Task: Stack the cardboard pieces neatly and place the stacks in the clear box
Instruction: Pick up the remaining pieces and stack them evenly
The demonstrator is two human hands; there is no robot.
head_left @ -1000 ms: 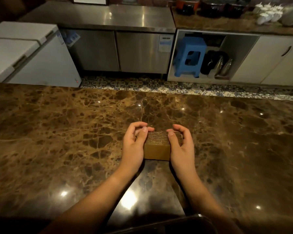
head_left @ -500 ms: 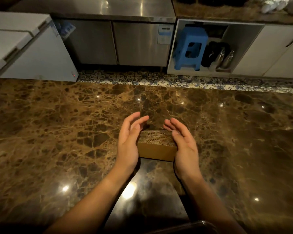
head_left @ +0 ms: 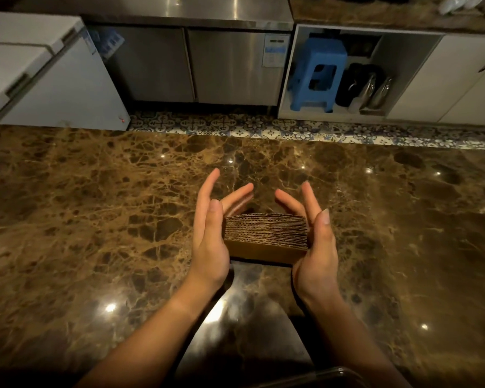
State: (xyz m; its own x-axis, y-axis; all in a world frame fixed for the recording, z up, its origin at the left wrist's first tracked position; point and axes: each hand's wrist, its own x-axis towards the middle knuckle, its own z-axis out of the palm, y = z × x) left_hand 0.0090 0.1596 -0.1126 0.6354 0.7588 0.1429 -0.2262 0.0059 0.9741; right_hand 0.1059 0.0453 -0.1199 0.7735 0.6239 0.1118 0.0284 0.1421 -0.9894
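Note:
A stack of brown corrugated cardboard pieces [head_left: 265,233] stands on edge on the marble countertop [head_left: 95,219], its wavy edges facing up. My left hand [head_left: 207,242] is against the stack's left side and my right hand [head_left: 317,247] against its right side. On both hands the fingers are spread and stretched away from the stack, so only the palms touch it. The curved rim of the clear box [head_left: 333,372] shows at the bottom edge, between my forearms.
Beyond the counter's far edge lies a patterned tile floor. A white chest freezer [head_left: 39,74] stands at the left, steel cabinets [head_left: 193,63] in the middle, and a blue stool [head_left: 318,77] in an open cupboard at the right.
Both hands had their fingers curled over the stack's top; the fingers have since lifted and spread apart. The view has tilted further down.

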